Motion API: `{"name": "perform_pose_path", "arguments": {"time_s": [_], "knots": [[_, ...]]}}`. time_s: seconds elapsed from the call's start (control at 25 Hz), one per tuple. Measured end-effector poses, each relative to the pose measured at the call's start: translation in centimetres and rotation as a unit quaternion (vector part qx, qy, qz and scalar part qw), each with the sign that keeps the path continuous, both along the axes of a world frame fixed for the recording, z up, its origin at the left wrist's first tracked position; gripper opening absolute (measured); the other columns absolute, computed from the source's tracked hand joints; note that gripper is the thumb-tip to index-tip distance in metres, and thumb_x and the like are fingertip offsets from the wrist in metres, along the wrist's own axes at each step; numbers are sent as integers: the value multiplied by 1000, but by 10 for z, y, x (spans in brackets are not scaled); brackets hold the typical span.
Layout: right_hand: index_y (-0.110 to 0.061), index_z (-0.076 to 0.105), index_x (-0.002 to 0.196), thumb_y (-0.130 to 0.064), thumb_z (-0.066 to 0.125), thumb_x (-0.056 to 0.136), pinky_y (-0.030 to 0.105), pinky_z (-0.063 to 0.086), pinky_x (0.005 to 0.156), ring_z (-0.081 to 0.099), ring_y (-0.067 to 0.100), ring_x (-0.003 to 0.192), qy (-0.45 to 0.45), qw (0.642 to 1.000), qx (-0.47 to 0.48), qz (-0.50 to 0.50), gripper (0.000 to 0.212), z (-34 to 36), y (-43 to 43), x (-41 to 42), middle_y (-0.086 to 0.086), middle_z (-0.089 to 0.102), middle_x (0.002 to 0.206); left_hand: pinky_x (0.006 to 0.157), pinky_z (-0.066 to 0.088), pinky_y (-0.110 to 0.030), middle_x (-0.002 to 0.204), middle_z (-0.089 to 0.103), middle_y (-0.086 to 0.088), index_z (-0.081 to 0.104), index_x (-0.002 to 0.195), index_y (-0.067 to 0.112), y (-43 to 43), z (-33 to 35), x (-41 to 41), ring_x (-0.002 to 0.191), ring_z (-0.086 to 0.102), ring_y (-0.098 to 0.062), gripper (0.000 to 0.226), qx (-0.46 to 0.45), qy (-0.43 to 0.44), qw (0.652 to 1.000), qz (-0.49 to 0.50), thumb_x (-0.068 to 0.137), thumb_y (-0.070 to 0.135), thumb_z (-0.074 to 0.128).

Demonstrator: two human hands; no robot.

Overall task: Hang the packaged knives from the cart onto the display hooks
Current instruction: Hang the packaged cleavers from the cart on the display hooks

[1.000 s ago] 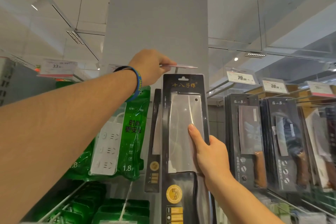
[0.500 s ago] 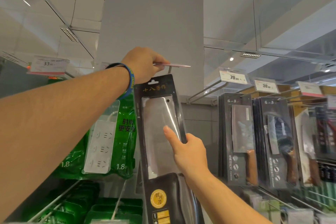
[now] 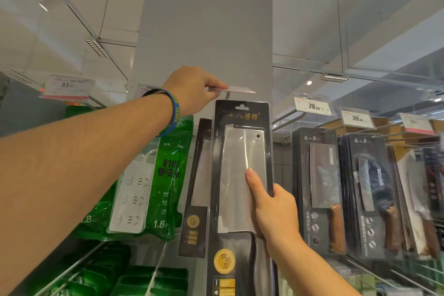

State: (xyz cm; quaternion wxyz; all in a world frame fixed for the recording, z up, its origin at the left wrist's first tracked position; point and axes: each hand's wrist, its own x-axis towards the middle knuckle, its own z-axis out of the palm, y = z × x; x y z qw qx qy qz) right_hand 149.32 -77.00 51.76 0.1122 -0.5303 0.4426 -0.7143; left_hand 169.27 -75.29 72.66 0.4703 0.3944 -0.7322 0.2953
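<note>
A packaged cleaver (image 3: pixel 240 175) in a black card with a clear blister stands upright in the middle. My right hand (image 3: pixel 274 209) grips its right edge, thumb lying flat on the blister. The hang hole at the card's top sits just under the display hook (image 3: pixel 227 96). My left hand (image 3: pixel 192 89), with a blue wristband, pinches the price tag flap (image 3: pixel 236 90) at the hook's tip and holds it lifted flat. Behind the card hangs another packaged knife (image 3: pixel 199 187) of the same kind.
Green power strip packs (image 3: pixel 153 182) hang at the left. To the right hang rows of packaged knives (image 3: pixel 319 190) under price tags (image 3: pixel 312 106). A grey pillar (image 3: pixel 206 31) rises behind the hook. Wire hooks and green packs fill the lower left.
The packaged cleaver dipped and tilted left, then came back up and to the right, upright under the hook. My left hand kept hold of the tag flap.
</note>
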Motion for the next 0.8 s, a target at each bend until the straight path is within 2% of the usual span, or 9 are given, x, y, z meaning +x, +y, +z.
{"name": "perform_pose_path", "arguments": {"time_s": [0.08,0.12,0.2,0.24,0.36,0.44,0.56,0.72,0.8], "knots": [[-6,55,84,-85,61,70,31,46,72,58,14,80,14,1000,12,7,81,0,-2,2,5,66,87,51,32,-18,122,68,5,67,122,40,0,1,1,55,44,-5,26,0,1,1000,0,98,36,57],[-1,58,82,-84,62,70,32,49,69,62,16,77,9,1000,10,12,83,0,0,4,8,70,84,51,31,-18,121,69,5,67,121,40,-1,1,1,55,44,-4,26,2,1,1000,-1,98,36,57],[-6,63,76,-81,63,68,25,48,58,63,10,66,-6,1000,3,31,75,-1,1,6,4,70,73,51,31,-18,123,68,5,67,121,41,-1,0,1,54,44,-5,26,7,2,1000,-2,98,36,57],[-7,63,78,-81,63,69,26,47,57,61,11,65,-8,999,5,38,75,-2,2,8,6,68,74,51,32,-18,125,67,6,67,121,41,-1,0,1,53,44,-6,26,9,1,1000,-1,98,36,58],[-3,65,83,-82,64,69,36,52,61,66,21,69,-18,998,27,51,80,-3,3,13,14,70,79,50,31,-17,125,67,7,67,121,41,-1,0,1,53,45,-6,26,9,2,1000,1,97,37,58],[-6,68,82,-80,66,70,43,59,65,72,25,73,-27,997,29,62,76,-4,3,15,7,73,75,50,30,-16,123,68,7,67,121,41,0,1,1,53,43,-5,26,5,-2,1000,4,97,37,58],[-6,68,84,-77,67,73,52,61,77,73,29,79,-15,998,28,59,72,-3,3,15,8,74,80,50,29,-17,120,69,6,67,122,40,0,2,1,55,43,-5,26,1,-10,1000,13,98,38,57],[-5,69,85,-80,65,69,49,62,76,73,27,78,-6,998,30,55,76,-2,7,12,7,75,80,51,31,-17,125,67,5,66,123,39,-1,1,2,56,44,-4,27,4,-15,1000,12,98,37,57],[-7,65,76,-84,61,65,39,58,64,69,20,67,-1,999,22,40,78,-2,8,10,4,71,71,52,31,-17,126,67,6,67,122,40,-1,1,2,57,45,-3,27,8,-9,1000,5,97,37,59]]}}
